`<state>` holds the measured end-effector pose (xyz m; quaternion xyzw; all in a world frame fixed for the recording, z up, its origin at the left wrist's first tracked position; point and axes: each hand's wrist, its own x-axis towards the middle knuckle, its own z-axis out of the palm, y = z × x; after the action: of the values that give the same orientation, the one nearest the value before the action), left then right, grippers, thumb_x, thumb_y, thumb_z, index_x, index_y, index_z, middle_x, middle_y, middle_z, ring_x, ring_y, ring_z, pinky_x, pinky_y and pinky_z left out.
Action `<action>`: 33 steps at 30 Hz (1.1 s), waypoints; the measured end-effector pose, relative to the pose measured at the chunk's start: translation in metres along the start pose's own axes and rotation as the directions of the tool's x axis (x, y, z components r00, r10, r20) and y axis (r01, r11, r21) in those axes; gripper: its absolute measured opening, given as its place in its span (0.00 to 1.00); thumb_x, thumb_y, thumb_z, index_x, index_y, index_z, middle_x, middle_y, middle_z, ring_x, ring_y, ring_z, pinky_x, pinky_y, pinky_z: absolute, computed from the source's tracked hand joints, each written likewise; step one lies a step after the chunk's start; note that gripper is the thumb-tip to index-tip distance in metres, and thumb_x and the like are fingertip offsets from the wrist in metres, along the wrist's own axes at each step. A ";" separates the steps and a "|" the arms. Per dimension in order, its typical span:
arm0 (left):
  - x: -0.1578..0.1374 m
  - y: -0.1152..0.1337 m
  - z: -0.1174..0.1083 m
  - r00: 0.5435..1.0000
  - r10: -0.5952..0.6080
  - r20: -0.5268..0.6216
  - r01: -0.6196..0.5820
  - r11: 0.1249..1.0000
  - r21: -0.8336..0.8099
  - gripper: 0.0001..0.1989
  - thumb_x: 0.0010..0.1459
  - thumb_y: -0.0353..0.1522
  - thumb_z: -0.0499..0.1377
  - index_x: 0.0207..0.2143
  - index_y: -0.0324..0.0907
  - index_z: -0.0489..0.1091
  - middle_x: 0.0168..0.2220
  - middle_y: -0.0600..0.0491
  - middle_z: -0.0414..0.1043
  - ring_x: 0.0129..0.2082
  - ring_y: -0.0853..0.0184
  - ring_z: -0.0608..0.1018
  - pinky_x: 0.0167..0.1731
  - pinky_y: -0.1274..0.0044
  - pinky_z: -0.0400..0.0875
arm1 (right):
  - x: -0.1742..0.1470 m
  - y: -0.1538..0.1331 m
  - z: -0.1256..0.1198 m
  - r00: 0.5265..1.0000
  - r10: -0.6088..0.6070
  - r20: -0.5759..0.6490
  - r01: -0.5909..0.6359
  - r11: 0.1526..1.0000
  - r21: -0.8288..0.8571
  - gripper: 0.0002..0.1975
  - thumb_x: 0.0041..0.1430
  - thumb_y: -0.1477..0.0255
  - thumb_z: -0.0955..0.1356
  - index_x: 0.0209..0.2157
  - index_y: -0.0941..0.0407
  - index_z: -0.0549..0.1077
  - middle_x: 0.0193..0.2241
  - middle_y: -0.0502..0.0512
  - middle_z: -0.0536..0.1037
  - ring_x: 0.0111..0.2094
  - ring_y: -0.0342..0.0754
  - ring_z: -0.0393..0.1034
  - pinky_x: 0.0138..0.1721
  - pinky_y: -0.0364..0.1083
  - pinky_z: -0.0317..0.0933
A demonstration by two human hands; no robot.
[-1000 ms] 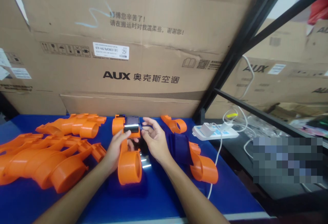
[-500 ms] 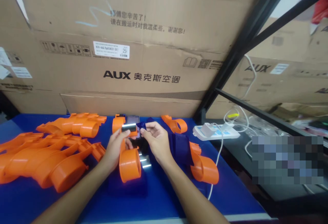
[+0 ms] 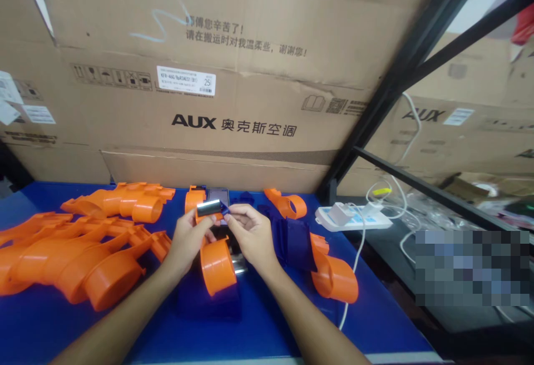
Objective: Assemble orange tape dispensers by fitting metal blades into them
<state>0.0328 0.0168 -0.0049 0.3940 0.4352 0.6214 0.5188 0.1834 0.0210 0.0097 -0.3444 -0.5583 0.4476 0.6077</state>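
Observation:
My left hand (image 3: 187, 241) is closed around the neck of an orange tape dispenser (image 3: 217, 267), whose round hub hangs toward me. At its upper end lies a shiny metal blade (image 3: 208, 207) with a toothed edge, under my left thumb. Between the thumb and fingers of my right hand (image 3: 253, 235) is a small dark blue piece (image 3: 225, 209), pinched against the blade's right end. Whether it is fixed there I cannot tell. Behind the dispenser, shiny metal strips (image 3: 240, 265) lie partly hidden on the table.
Orange dispenser bodies are nested in rows (image 3: 70, 265) on the left of the blue table (image 3: 267, 331). Dark blue parts (image 3: 294, 242) and an orange dispenser (image 3: 336, 279) lie on the right. A white power strip (image 3: 354, 217) with cables stands beside the black rack post (image 3: 331, 184). Cardboard boxes (image 3: 233, 98) wall the back.
My right hand has brought the dark blue piece down and left against the blade's end. The dispenser has tilted slightly, its hub shifting right. The view has moved a little.

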 end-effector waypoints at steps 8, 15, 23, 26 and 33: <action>0.001 0.005 -0.002 0.999 0.030 -0.011 -0.029 0.996 0.086 0.12 0.51 0.37 0.68 0.35 0.37 0.77 0.30 0.49 0.81 0.17 0.70 0.75 0.20 0.78 0.69 | -0.005 -0.004 -0.001 0.980 -0.187 0.065 0.198 0.948 -0.251 0.09 0.61 0.68 0.73 0.43 0.49 0.84 0.41 0.56 0.82 0.38 0.52 0.79 0.43 0.52 0.75; 0.000 0.002 -0.003 1.000 0.009 -0.014 -0.008 0.997 0.075 0.13 0.53 0.36 0.67 0.38 0.37 0.76 0.31 0.50 0.81 0.17 0.70 0.75 0.23 0.77 0.69 | -0.011 -0.007 -0.002 0.944 -0.292 0.155 0.330 0.832 -0.446 0.16 0.67 0.70 0.68 0.54 0.45 0.80 0.40 0.56 0.83 0.38 0.53 0.78 0.45 0.52 0.71; 0.002 -0.001 -0.004 1.000 -0.006 -0.013 0.006 0.999 0.040 0.13 0.53 0.38 0.67 0.35 0.37 0.76 0.29 0.50 0.81 0.16 0.70 0.75 0.23 0.77 0.69 | -0.009 -0.008 -0.005 0.938 -0.278 0.206 0.341 0.846 -0.410 0.17 0.66 0.70 0.68 0.54 0.44 0.80 0.41 0.56 0.83 0.41 0.54 0.77 0.49 0.54 0.70; 0.001 0.003 -0.002 0.999 -0.045 -0.001 0.045 0.999 -0.005 0.13 0.51 0.38 0.68 0.34 0.37 0.76 0.30 0.49 0.81 0.16 0.71 0.75 0.23 0.78 0.69 | -0.006 -0.012 -0.008 0.942 -0.253 0.220 0.326 0.846 -0.422 0.16 0.66 0.69 0.68 0.53 0.45 0.81 0.40 0.57 0.83 0.41 0.55 0.76 0.49 0.55 0.69; -0.015 0.018 0.007 0.967 -0.122 0.222 0.147 0.985 -0.095 0.39 0.50 0.36 0.70 0.65 0.41 0.66 0.28 0.52 0.80 0.15 0.70 0.74 0.21 0.77 0.69 | 0.005 -0.018 -0.018 0.991 0.032 0.130 -0.013 0.990 -0.139 0.19 0.66 0.60 0.69 0.55 0.49 0.77 0.39 0.53 0.82 0.43 0.54 0.76 0.51 0.53 0.67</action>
<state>0.0359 0.0012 0.0132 0.3992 0.3670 0.5616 0.6250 0.2042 0.0207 0.0257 -0.3616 -0.6229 0.4365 0.5391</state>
